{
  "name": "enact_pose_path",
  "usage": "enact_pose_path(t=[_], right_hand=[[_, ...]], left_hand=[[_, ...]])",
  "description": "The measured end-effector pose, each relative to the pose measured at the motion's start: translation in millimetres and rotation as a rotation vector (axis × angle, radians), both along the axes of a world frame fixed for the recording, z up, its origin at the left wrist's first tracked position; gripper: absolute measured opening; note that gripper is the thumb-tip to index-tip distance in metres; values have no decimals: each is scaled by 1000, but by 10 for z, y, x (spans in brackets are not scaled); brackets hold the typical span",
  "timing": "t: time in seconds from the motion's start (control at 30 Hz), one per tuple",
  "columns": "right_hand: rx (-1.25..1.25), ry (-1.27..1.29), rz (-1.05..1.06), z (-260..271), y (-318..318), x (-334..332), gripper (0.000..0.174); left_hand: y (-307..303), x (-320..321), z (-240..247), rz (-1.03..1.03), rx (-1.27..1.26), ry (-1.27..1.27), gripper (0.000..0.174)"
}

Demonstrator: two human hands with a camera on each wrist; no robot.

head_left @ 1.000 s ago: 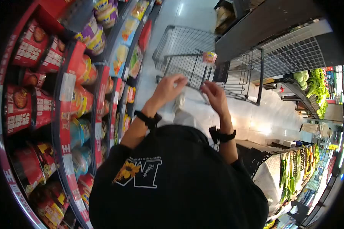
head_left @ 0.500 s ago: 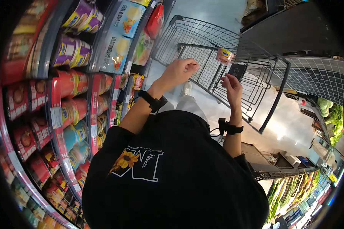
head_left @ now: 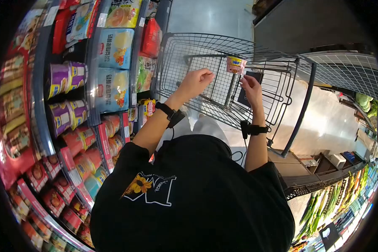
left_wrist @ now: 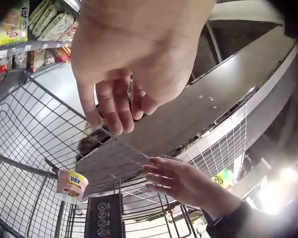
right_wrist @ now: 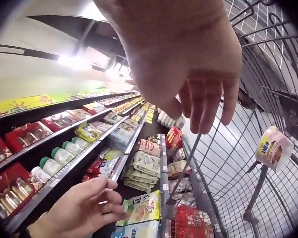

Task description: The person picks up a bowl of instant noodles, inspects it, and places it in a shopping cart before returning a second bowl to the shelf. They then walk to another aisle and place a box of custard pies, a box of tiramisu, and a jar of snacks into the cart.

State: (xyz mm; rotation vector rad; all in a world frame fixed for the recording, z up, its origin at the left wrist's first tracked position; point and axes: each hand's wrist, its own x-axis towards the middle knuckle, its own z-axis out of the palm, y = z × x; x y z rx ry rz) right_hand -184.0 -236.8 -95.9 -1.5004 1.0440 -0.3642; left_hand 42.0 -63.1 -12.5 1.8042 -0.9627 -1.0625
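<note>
In the head view my left hand [head_left: 196,84] hangs in the air, fingers loosely bent, above the near side of a wire shopping cart [head_left: 299,115]. My right hand [head_left: 252,90] is raised at its right, near a pink and yellow cup [head_left: 236,65] inside the cart, and does not appear to touch it. The left wrist view shows the cup [left_wrist: 72,186] upright beside a dark panel [left_wrist: 103,215], with my left hand [left_wrist: 134,64] above. From the right wrist, the cup [right_wrist: 274,148] is to the right of my right hand [right_wrist: 193,69]. Both hands hold nothing.
Shelves on the left carry purple cups [head_left: 67,77], blue packs [head_left: 113,90] and red tubs [head_left: 38,176]. A dark counter [head_left: 315,25] stands behind the cart. Vegetables [head_left: 323,203] lie on a stand at the lower right. Pale floor [head_left: 206,14] extends beyond the cart.
The cart and its cup appear larger and closer than a second ago. Purple cups and blue packs on the shelves have shifted down in view. Both hands stay raised and empty.
</note>
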Motion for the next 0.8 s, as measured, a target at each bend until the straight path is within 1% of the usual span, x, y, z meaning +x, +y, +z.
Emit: enact_pose_path(t=[0.03,0.17,0.2,0.27,0.37,0.5,0.57,0.63,0.67,0.77,0.8], right_hand=[[2,39,-3,-198,-48,-7,37],[-36,153,-70,-950,-135,24,42],[-70,163,-93,-1019,-124,63,44],[-62,264,-92,-1183,-148,125,48],[-106,329,-106,-1413,-197,271,55],[-132,423,-174,-1648,-305,454,62],[-91,416,-202,-2059,-382,425,66],[-21,438,-226,-2365,-458,414,70],[-16,455,-204,-2493,-487,385,73],[-252,571,-146,-2577,-486,435,74],[-400,602,-80,-2715,-469,401,83]], left_hand=[[-70,33,-98,-2,22,12,29],[-288,103,-724,68,-44,77,30],[-345,124,-826,85,-39,74,29],[-422,137,-1056,135,-38,83,30],[-554,156,-1386,136,25,117,30],[-702,61,-2088,154,45,160,30],[-789,19,-2293,140,107,154,32],[-873,-43,-2548,124,144,152,33],[-918,-72,-2663,117,150,152,34],[-1028,-140,-2929,77,196,145,34],[-1054,-160,-2989,57,216,142,34]])
